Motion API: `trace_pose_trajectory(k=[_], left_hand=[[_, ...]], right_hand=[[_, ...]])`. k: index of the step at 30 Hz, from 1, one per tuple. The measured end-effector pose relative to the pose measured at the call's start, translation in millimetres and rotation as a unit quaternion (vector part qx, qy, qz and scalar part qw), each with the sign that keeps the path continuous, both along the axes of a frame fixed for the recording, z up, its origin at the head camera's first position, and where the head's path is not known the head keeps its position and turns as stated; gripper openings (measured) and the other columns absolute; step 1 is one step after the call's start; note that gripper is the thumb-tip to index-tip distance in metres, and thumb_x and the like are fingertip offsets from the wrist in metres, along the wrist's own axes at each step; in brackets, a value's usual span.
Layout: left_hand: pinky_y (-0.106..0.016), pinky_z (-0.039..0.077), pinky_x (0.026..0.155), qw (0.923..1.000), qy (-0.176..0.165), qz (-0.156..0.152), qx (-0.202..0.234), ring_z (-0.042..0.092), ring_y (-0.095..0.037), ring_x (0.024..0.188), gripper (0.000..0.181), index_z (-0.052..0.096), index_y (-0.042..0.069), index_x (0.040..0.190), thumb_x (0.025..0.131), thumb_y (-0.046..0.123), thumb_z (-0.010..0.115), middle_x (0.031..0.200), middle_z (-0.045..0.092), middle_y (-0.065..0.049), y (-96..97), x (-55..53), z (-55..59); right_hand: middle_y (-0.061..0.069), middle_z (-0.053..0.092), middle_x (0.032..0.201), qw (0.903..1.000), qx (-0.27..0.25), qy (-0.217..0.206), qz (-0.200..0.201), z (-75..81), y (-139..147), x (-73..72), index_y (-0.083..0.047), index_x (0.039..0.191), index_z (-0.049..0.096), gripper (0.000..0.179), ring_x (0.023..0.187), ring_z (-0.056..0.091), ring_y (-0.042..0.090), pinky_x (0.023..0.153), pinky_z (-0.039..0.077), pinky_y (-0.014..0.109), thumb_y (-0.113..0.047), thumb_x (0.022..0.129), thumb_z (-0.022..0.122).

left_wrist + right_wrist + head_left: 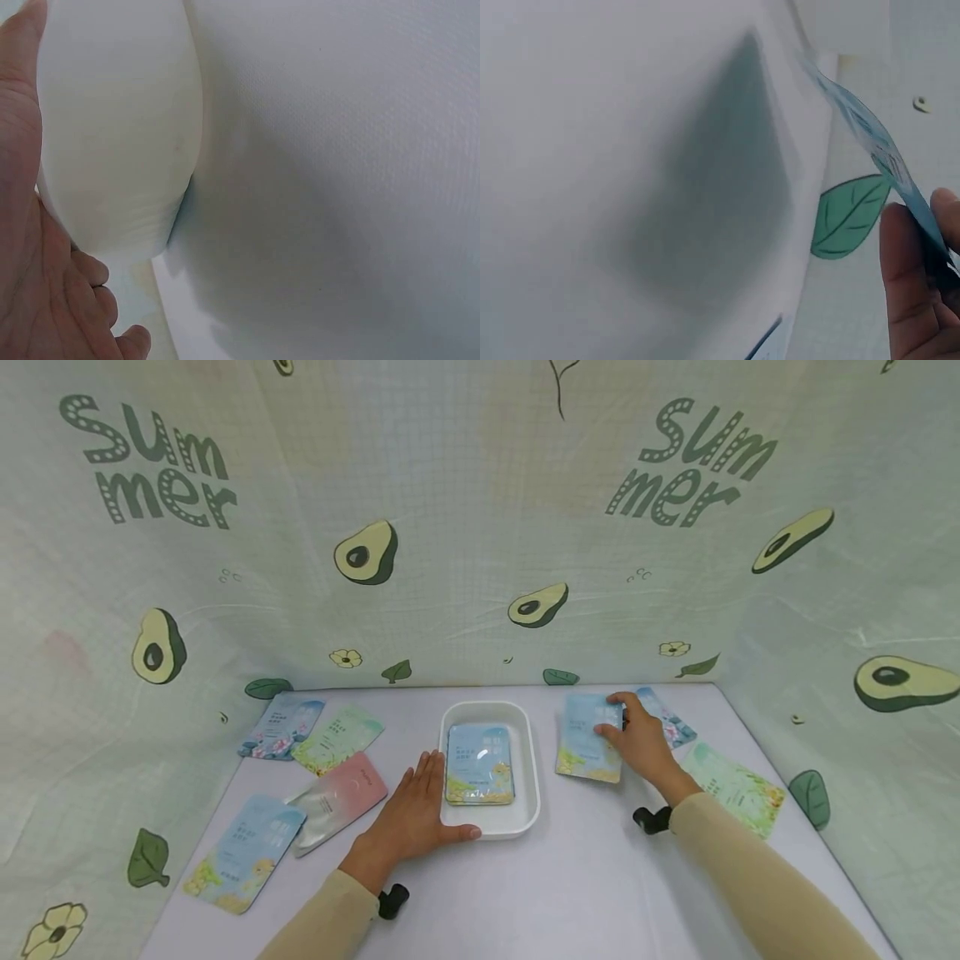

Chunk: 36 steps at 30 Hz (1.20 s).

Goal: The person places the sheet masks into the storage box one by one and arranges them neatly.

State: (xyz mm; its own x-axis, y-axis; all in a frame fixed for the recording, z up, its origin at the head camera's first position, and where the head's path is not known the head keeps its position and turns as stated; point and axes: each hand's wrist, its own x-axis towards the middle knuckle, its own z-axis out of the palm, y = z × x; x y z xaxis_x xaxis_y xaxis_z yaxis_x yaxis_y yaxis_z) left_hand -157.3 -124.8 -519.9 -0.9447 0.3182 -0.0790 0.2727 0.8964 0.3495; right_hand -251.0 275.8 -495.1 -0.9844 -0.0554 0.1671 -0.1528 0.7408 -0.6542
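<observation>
In the head view my right hand (pixel 647 750) pinches a light blue sheet mask packet (pixel 585 739) by its right edge. The right wrist view shows this packet (pixel 874 139) edge-on between thumb and fingers, above the table with a shadow below. A white tray (pixel 532 768) stands in the middle, holding another blue sheet mask packet (pixel 478 764) lying flat; whether more lie beneath is hidden. My left hand (pixel 411 817) rests against the tray's left side, its fingers straight and its thumb spread along the near edge.
Left of the tray lie a flowered blue packet (pixel 285 727), a green packet (pixel 341 737), a pink-and-silver packet (pixel 345 797) and a blue packet (pixel 247 852). On the right lie a flowered packet (pixel 667 718) and a green packet (pixel 735 785). A printed curtain (pixel 465 485) encloses the table.
</observation>
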Motion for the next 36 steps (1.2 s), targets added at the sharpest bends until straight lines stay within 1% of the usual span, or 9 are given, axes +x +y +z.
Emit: trace_pose_trajectory(k=[3, 6, 10, 14, 21, 24, 29, 32, 36], left_hand=[[-0.052, 0.016, 0.133, 1.0, 0.001, 0.001, -0.001, 0.005, -0.032, 0.166, 0.14, 0.006, 0.0, 0.169, 0.077, 0.091, 0.063, 0.177, 0.011, -0.017, 0.2, 0.0, -1.0], [-0.052, 0.016, 0.133, 1.0, 0.001, 0.001, -0.004, 0.005, -0.032, 0.166, 0.14, 0.006, 0.001, 0.169, 0.077, 0.092, 0.062, 0.177, 0.011, -0.016, 0.5, -0.1, -0.6], [-0.052, 0.016, 0.133, 0.9999, 0.003, 0.001, -0.01, 0.006, -0.032, 0.166, 0.139, 0.008, 0.0, 0.168, 0.079, 0.09, 0.064, 0.177, 0.011, -0.017, 0.9, 0.0, 1.4], [-0.053, 0.017, 0.133, 0.9998, 0.007, -0.001, -0.018, 0.006, -0.034, 0.165, 0.139, 0.009, -0.001, 0.168, 0.079, 0.09, 0.063, 0.177, 0.011, -0.019, 0.7, 0.2, 2.6], [-0.053, 0.017, 0.132, 0.9994, 0.007, -0.006, -0.035, 0.007, -0.035, 0.165, 0.14, 0.009, -0.002, 0.168, 0.078, 0.094, 0.058, 0.177, 0.01, -0.02, 1.4, 0.5, 3.9], [-0.054, 0.018, 0.132, 0.9994, 0.006, -0.006, -0.034, 0.007, -0.036, 0.165, 0.14, 0.009, -0.003, 0.168, 0.078, 0.093, 0.058, 0.177, 0.011, -0.02, 1.5, 0.7, 4.5], [-0.054, 0.018, 0.132, 0.9995, 0.006, -0.005, -0.031, 0.008, -0.037, 0.165, 0.139, 0.01, -0.003, 0.168, 0.079, 0.092, 0.06, 0.176, 0.011, -0.02, 1.7, 0.7, 4.5], [-0.054, 0.018, 0.132, 0.9995, 0.006, -0.003, -0.029, 0.008, -0.037, 0.165, 0.138, 0.009, -0.002, 0.168, 0.079, 0.091, 0.061, 0.177, 0.011, -0.02, 1.7, 0.7, 3.5], [-0.054, 0.017, 0.133, 0.9997, 0.004, -0.003, -0.026, 0.007, -0.036, 0.165, 0.138, 0.007, -0.002, 0.168, 0.08, 0.09, 0.062, 0.177, 0.009, -0.019, 1.3, 0.8, 3.6]], right_hand=[[0.007, 0.041, 0.076, 0.9992, -0.035, -0.014, 0.013, 4.5, -1, 0.6, -0.011, 0.145, 0.051, 0.049, 0.066, 0.039, 0.021, 0.057, 0.035, 0.034, -0.021, 0.102, 0.073], [0.0, 0.036, 0.071, 0.9982, -0.054, -0.021, 0.014, 6.2, -1, 1.9, -0.013, 0.143, 0.054, 0.046, 0.062, 0.04, 0.019, 0.055, 0.037, 0.032, -0.019, 0.102, 0.072], [0.001, 0.044, 0.068, 0.9973, -0.068, -0.026, 0.011, 6.7, -2, 3.1, -0.014, 0.144, 0.054, 0.046, 0.06, 0.048, 0.02, 0.053, 0.042, 0.032, -0.02, 0.102, 0.072], [0.0, 0.047, 0.068, 0.9961, -0.081, -0.033, 0.014, 8.5, -3, 3.0, -0.015, 0.143, 0.053, 0.045, 0.06, 0.047, 0.018, 0.051, 0.042, 0.032, -0.022, 0.103, 0.072], [0.0, 0.041, 0.071, 0.9944, -0.093, -0.046, 0.02, 16.2, -8, 1.9, -0.016, 0.143, 0.052, 0.044, 0.063, 0.043, 0.019, 0.053, 0.042, 0.031, -0.022, 0.103, 0.071], [0.003, 0.046, 0.079, 0.9946, -0.094, -0.041, 0.018, 20.5, -11, 1.6, -0.016, 0.142, 0.053, 0.044, 0.068, 0.044, 0.019, 0.055, 0.043, 0.031, -0.022, 0.103, 0.072], [0.01, 0.061, 0.091, 0.9946, -0.099, -0.03, 0.011, 27.4, -17, 1.1, -0.017, 0.141, 0.056, 0.044, 0.072, 0.048, 0.021, 0.057, 0.045, 0.031, -0.026, 0.101, 0.074], [0.011, 0.064, 0.093, 0.9939, -0.107, -0.024, 0.004, 30.6, -21, 0.6, -0.018, 0.139, 0.057, 0.044, 0.073, 0.052, 0.021, 0.058, 0.048, 0.03, -0.028, 0.1, 0.076], [0.007, 0.06, 0.085, 0.9923, -0.123, -0.01, 0.0, 35.6, -27, 0.1, -0.017, 0.136, 0.059, 0.043, 0.069, 0.051, 0.016, 0.057, 0.047, 0.028, -0.03, 0.099, 0.077]])
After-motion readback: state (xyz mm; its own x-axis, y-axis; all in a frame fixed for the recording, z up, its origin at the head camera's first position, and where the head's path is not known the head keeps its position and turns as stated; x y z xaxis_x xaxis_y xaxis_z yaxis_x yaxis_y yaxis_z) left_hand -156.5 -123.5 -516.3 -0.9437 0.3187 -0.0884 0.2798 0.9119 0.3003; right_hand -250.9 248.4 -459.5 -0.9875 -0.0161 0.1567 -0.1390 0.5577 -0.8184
